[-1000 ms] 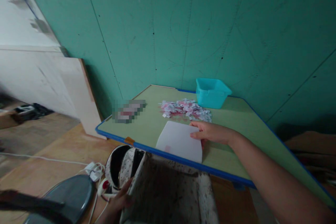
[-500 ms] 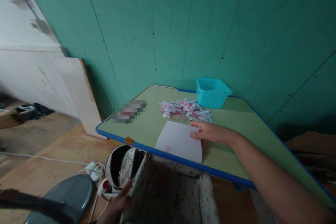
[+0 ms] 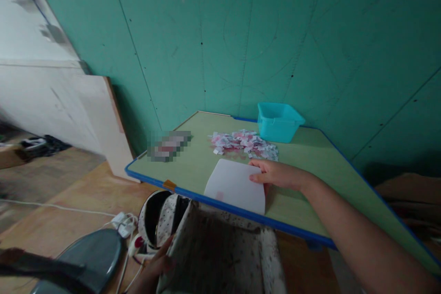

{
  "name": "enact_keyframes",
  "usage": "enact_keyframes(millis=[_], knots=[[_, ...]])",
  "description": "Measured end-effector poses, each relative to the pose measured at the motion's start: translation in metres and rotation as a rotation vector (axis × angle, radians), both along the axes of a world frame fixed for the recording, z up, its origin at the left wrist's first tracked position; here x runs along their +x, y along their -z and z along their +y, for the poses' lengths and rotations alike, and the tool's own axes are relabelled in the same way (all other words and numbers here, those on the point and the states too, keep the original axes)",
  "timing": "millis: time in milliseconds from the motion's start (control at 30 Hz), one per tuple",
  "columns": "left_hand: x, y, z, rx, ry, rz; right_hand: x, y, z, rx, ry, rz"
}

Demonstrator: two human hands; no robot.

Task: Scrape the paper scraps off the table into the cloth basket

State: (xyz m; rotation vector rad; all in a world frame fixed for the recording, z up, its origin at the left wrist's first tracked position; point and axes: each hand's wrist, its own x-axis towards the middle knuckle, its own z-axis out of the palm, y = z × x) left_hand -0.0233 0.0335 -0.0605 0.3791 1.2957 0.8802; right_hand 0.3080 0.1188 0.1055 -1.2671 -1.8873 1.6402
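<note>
My right hand (image 3: 275, 173) pinches the right edge of a white sheet of paper (image 3: 237, 186), thumb on top and fingers beneath. The sheet lies at the table's front edge with a faint pink mark near its lower left. Below that edge is a white box (image 3: 181, 252) with dark specks, open at the top. My left hand (image 3: 156, 264) grips the box's left rim, its fingers partly hidden in shadow. Beyond the paper lies a loose heap of small white and pink paper scraps (image 3: 243, 142).
A turquoise plastic basket (image 3: 279, 124) stands at the back of the blue-edged table (image 3: 313, 161). A pixelated patch (image 3: 168, 146) covers something at the left. On the floor are a grey round stool (image 3: 86, 257), a polka-dot bag (image 3: 165, 220) and a white power strip with cables (image 3: 124, 225).
Almost nothing differs. The white box and my left hand have shifted very slightly; my right hand and the sheet stay in place.
</note>
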Motion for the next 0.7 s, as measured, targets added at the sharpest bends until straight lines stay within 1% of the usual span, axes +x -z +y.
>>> enact_keyframes(millis=[100, 167, 267, 333, 400, 567, 700], knots=[[0.006, -0.007, -0.005, 0.014, -0.011, 0.001, 0.001, 0.003, 0.001, -0.017, -0.002, 0.011], [0.013, -0.017, -0.015, 0.043, -0.023, -0.011, 0.002, 0.004, 0.002, -0.008, -0.009, 0.007], [0.024, -0.034, -0.032, 0.143, -0.076, -0.057, 0.002, 0.004, 0.002, 0.013, -0.017, 0.006], [0.030, -0.042, -0.039, 0.117, -0.095, -0.065, 0.002, 0.003, 0.002, 0.019, -0.020, 0.006], [0.033, -0.046, -0.041, 0.088, -0.107, -0.066, 0.002, 0.002, 0.001, 0.017, -0.021, -0.003], [0.037, -0.053, -0.040, 0.124, -0.130, -0.099, 0.001, 0.000, 0.000, 0.000, -0.011, -0.004], [0.040, -0.061, -0.042, 0.108, -0.131, -0.087, 0.001, 0.001, 0.000, -0.019, -0.003, 0.004]])
